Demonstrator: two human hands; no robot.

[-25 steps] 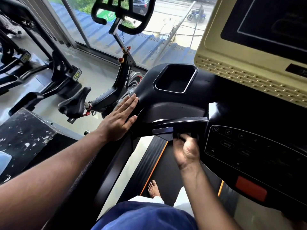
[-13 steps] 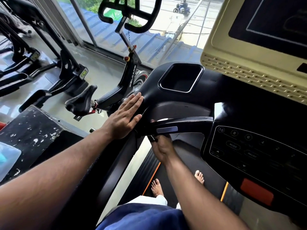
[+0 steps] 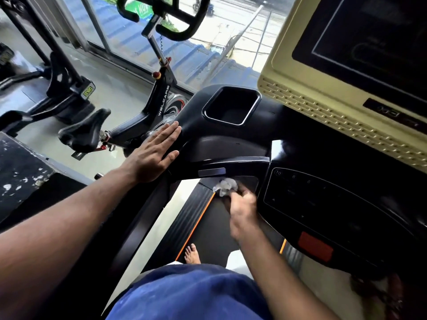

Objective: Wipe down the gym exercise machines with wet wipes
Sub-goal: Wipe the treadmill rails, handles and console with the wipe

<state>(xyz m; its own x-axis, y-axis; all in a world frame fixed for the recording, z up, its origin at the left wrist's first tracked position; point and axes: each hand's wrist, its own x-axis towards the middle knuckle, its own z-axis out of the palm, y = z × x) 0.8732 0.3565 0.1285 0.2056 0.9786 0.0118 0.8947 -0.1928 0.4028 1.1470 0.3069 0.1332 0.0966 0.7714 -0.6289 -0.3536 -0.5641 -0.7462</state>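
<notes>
Since half a second ago the right hand (image 3: pixel 242 207) has slid rightward under the glossy black treadmill handlebar (image 3: pixel 233 166), fingers seemingly bunched on a crumpled white wet wipe (image 3: pixel 225 185) protruding past the fingertips, no clear long axis. Left hand (image 3: pixel 153 153) lies flat, fingers straight, on the console's smooth left edge.

You stand on treadmill belt (image 3: pixel 221 229), console before you. Your left hand (image 3: pixel 153 153) flat on console's left corner, just left of cup tray (image 3: pixel 231 105). Your right hand (image 3: pixel 242 209) under left handlebar (image 3: pixel 233 166), wipe (image 3: pixel 225 186) pinched at its fingertips, keypad panel (image 3: pixel 323 199) to right. Screen (image 3: pixel 360 42) above panel, at console's far right. Spin bike (image 3: pixel 147 112) beyond console's left edge, window (image 3: pixel 208 42) behind it.
</notes>
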